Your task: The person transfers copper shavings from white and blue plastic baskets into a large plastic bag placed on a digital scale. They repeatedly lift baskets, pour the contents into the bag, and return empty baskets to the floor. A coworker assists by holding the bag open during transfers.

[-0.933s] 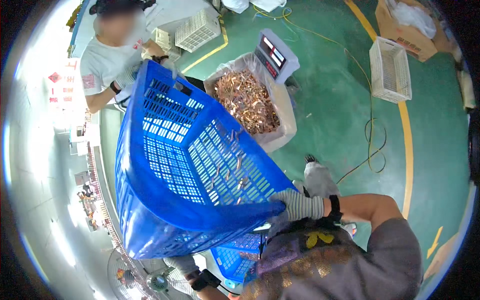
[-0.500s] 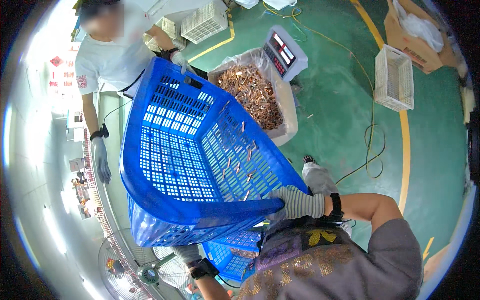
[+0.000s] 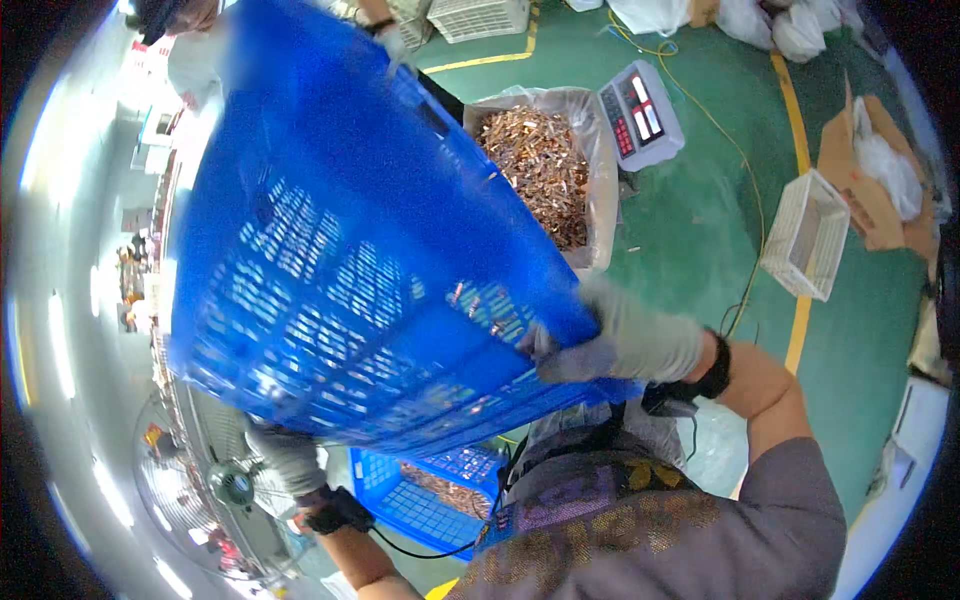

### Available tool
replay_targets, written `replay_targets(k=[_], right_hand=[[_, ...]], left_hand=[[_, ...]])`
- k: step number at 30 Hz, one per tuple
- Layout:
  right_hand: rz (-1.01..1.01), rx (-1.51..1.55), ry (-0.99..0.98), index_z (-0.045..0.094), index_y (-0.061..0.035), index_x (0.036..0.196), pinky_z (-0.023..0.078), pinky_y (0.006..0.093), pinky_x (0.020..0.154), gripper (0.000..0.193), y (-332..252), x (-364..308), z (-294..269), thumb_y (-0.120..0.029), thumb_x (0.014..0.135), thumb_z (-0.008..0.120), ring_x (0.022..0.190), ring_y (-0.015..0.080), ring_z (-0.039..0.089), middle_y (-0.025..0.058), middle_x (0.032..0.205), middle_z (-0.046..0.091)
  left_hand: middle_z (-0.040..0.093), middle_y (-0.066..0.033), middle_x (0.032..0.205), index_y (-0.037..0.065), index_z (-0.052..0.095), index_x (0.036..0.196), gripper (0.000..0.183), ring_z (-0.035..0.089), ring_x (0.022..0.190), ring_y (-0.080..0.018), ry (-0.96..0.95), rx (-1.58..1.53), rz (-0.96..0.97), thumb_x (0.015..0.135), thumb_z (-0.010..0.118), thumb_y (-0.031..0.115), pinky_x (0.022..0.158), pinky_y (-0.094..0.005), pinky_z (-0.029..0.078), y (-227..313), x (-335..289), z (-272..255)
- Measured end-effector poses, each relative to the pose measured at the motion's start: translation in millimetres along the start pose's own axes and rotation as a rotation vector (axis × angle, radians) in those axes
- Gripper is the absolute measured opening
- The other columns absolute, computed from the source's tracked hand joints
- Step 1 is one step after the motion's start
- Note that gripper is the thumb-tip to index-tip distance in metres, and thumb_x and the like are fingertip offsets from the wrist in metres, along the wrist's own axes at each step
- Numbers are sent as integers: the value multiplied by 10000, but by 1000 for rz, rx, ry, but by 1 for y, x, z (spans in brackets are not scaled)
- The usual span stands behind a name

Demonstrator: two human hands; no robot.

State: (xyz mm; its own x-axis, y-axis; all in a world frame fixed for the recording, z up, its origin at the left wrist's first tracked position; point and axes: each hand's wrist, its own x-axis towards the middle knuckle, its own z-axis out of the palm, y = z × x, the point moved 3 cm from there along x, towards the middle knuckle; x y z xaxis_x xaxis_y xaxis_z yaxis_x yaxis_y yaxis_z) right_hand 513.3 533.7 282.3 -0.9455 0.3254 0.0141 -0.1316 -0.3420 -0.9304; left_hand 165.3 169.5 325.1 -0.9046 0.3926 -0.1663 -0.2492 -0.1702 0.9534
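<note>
A large blue plastic crate [image 3: 380, 190] with slotted walls is tilted steeply in front of me, blurred by motion. My right hand [image 3: 640, 335], in a pale work glove, is closed on its near right rim. My left hand [image 3: 285, 458], gloved too, grips the lower left side, its fingers partly hidden by the crate. A few small copper-coloured pieces [image 3: 475, 310] show at the slots near my right hand. At the crate's far side is a co-worker's gloved hand [image 3: 393, 48]. Beyond its right edge stands a plastic-lined box [image 3: 600, 205] full of copper-coloured pieces [image 3: 540, 170].
A digital scale display [image 3: 640, 115] stands beside the lined box. Another blue crate [image 3: 375, 485] with copper-coloured pieces is below me. On the green floor at right are a white crate [image 3: 808, 235], an open cardboard box [image 3: 850, 190] and a yellow cable [image 3: 715, 125]. A fan [image 3: 232, 484] stands at left.
The blue crate has tipped over, so its slotted underside now faces me and its inside is mostly hidden. Both my hands have moved with it, the left one outward and up.
</note>
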Motion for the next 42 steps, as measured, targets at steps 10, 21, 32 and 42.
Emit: replay_targets(k=[10, 21, 32, 42], right_hand=[[-257, 51, -4, 635, -53, 951, 510, 333, 783, 243, -126, 55, 42, -192, 782, 742, 903, 198, 648, 79, 872, 675], [-283, 521, -88, 553, -46, 907, 459, 375, 831, 253, -175, 84, 131, -295, 880, 590, 850, 233, 553, 92, 869, 571], [-205, 359, -39, 580, -54, 921, 520, 319, 719, 291, -167, 135, 158, -345, 910, 598, 788, 192, 610, 76, 881, 619], [-245, 395, -35, 562, -73, 969, 475, 372, 859, 314, -134, 134, 161, -380, 907, 584, 918, 217, 578, 80, 942, 615]], left_hand=[[613, -109, 1185, 44, 487, 1329, 676, 590, 1024, -267, -17, -184, -79, 937, 421, 590, 954, -440, 450, -119, -57, -87], [609, -114, 1203, 70, 472, 1342, 683, 604, 1039, -291, -78, -285, 61, 938, 390, 615, 910, -445, 499, -37, -50, -64], [594, -97, 1240, 101, 472, 1351, 631, 577, 1103, -239, -307, -343, -14, 936, 457, 577, 950, -431, 486, -33, 0, -85], [613, -50, 1197, 118, 488, 1339, 538, 607, 1048, -192, -233, -225, 52, 935, 544, 469, 894, -386, 517, 18, -11, -47]])
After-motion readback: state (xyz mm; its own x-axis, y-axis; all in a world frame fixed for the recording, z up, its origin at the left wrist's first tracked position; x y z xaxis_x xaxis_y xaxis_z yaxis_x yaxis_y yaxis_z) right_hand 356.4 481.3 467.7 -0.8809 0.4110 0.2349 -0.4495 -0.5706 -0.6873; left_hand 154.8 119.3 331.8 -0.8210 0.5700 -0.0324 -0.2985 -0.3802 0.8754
